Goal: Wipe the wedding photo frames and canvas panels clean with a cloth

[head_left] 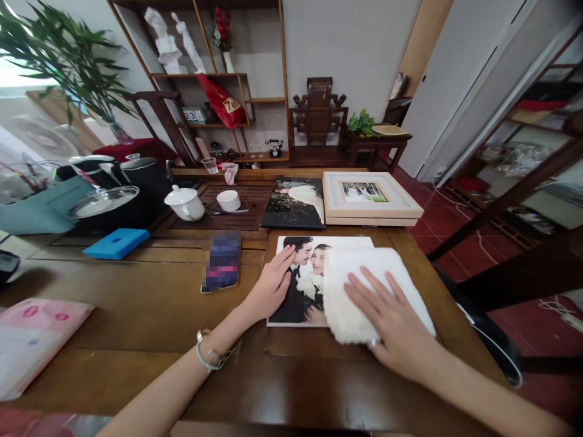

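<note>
The left hand (272, 284) lies flat on a photo (296, 306), the right hand (392, 315) spread on a white cloth (342, 317).

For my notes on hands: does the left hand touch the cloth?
No, the left hand lies on the photo, and the right hand on the cloth.
</note>
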`<state>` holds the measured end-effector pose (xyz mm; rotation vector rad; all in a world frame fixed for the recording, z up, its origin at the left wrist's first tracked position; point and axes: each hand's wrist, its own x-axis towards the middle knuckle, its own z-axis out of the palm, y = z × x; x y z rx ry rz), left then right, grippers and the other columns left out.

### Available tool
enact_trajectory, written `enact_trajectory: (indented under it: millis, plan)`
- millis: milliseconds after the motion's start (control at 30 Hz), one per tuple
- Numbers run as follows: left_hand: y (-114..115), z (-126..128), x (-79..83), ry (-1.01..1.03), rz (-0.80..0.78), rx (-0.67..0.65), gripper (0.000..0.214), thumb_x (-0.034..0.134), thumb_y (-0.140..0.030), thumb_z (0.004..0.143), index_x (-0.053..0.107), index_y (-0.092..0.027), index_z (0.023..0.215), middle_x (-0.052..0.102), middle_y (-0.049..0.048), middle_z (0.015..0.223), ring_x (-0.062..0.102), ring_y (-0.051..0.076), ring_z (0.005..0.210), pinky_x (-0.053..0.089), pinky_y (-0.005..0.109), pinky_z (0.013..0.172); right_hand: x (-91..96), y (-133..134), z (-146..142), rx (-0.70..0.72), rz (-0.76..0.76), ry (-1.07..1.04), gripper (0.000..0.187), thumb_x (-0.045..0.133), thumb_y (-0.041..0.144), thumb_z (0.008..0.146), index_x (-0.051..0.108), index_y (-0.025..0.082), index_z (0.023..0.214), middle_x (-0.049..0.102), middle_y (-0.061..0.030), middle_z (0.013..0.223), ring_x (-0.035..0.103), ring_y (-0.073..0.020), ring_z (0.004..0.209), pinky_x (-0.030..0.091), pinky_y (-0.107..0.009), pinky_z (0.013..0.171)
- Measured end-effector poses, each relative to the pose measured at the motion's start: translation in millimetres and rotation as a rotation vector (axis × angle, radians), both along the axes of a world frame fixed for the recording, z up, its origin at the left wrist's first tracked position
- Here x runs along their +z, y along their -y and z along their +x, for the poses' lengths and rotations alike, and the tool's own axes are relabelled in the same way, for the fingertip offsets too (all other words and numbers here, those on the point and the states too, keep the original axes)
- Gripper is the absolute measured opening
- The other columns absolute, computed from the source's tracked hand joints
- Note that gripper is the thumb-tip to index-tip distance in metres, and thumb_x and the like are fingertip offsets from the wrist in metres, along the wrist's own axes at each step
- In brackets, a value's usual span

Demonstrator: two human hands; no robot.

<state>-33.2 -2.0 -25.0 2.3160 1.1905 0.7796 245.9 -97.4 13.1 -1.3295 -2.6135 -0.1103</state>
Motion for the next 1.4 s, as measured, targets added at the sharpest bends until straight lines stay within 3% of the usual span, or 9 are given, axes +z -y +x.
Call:
enact_trajectory:
  millis: [100,167,400,500,833,1000,1200,1300,1400]
  plan:
    - [-0.4,0.5,0.0,-0.001,0.006,-0.004,0.05,0.03,-0.02,0.097,0.037,-0.016,0.146,0.033,0.0117,0.156,0.026,0.024,0.146,0.024,0.05,0.119,3.1,34.1,-12.6,0.125,-0.017,0.02,0.099,0.048,0.008,0.051,0.031,0.009,0.148,0.026,-0.0138,0.157,0.006,-0.038,0.146,0.005,-0.066,0.113]
    - [-0.6,0.3,0.3,-0.001,0.006,-0.008,0.05,0.03,-0.02,0.096,0.037,-0.017,0.146,0.033,0.0115,0.155,0.026,0.024,0.146,0.024,0.05,0.119,6.7,30.8,-16.7,0.158,-0.077,0.014,0.1,0.048,0.009,0.05,0.031,0.011,0.149,0.026,-0.0111,0.157,0.007,-0.0356,0.146,0.006,-0.064,0.114]
    - [0.0,-0.9,2.0,-0.01,-0.007,0.001,0.05,0.032,-0.02,0.096,0.038,-0.018,0.145,0.034,0.012,0.155,0.027,0.025,0.146,0.024,0.053,0.118,15.6,-75.7,-11.3,-0.056,-0.215,-0.077,0.075,0.049,0.015,0.071,0.039,0.014,0.145,0.036,-0.0102,0.153,0.019,-0.0301,0.145,0.012,-0.061,0.115]
    - [0.4,-1.0,2.1,0.001,-0.008,0.001,0.05,0.032,-0.019,0.096,0.038,-0.019,0.146,0.034,0.0112,0.155,0.027,0.025,0.146,0.023,0.052,0.118,14.2,-95.4,-12.1,-0.122,-0.171,-0.093,0.069,0.047,0.018,0.077,0.038,0.012,0.145,0.036,-0.0119,0.153,0.019,-0.031,0.145,0.012,-0.061,0.114]
    - [-0.8,-1.4,-0.8,-0.006,0.01,-0.016,0.05,0.031,-0.02,0.097,0.036,-0.018,0.147,0.032,0.0115,0.156,0.025,0.024,0.146,0.023,0.051,0.119,11.0,27.6,-27.9,0.115,-0.171,0.015,0.093,0.051,0.013,0.061,0.028,0.013,0.151,0.022,-0.0114,0.158,0.007,-0.0357,0.146,0.01,-0.064,0.114]
    - [-1.2,-1.3,-1.2,-0.011,0.009,-0.011,0.05,0.031,-0.021,0.097,0.037,-0.016,0.146,0.033,0.0125,0.156,0.026,0.024,0.146,0.023,0.05,0.119,13.4,-14.6,-22.2,0.078,-0.212,0.009,0.089,0.05,0.013,0.061,0.033,0.016,0.149,0.028,-0.0084,0.157,0.014,-0.0318,0.146,0.007,-0.062,0.114]
    - [-1.8,-0.9,-1.6,0.025,-0.001,-0.001,0.049,0.033,-0.021,0.097,0.038,-0.021,0.146,0.034,0.0104,0.155,0.028,0.026,0.145,0.024,0.053,0.118,13.2,-93.2,-35.8,-0.132,-0.155,-0.038,0.068,0.05,0.036,0.085,0.034,0.02,0.149,0.029,-0.0105,0.156,0.014,-0.0372,0.145,0.009,-0.068,0.11]
    - [-1.4,-0.9,-0.6,0.028,-0.027,0.0,0.049,0.032,-0.021,0.097,0.039,-0.02,0.145,0.034,0.0107,0.155,0.028,0.025,0.145,0.023,0.052,0.118,12.9,-82.1,-56.3,-0.141,-0.119,0.006,0.066,0.05,0.04,0.087,0.038,0.014,0.147,0.033,-0.0154,0.154,0.019,-0.0423,0.142,0.014,-0.068,0.11]
    - [-1.0,-1.3,-0.8,0.046,-0.043,-0.001,0.048,0.031,-0.023,0.098,0.039,-0.019,0.145,0.035,0.0106,0.155,0.027,0.025,0.145,0.023,0.051,0.119,11.8,-36.0,-77.0,-0.055,-0.073,0.052,0.075,0.058,0.038,0.082,0.037,0.008,0.147,0.036,-0.0222,0.151,0.023,-0.046,0.14,0.018,-0.066,0.11]
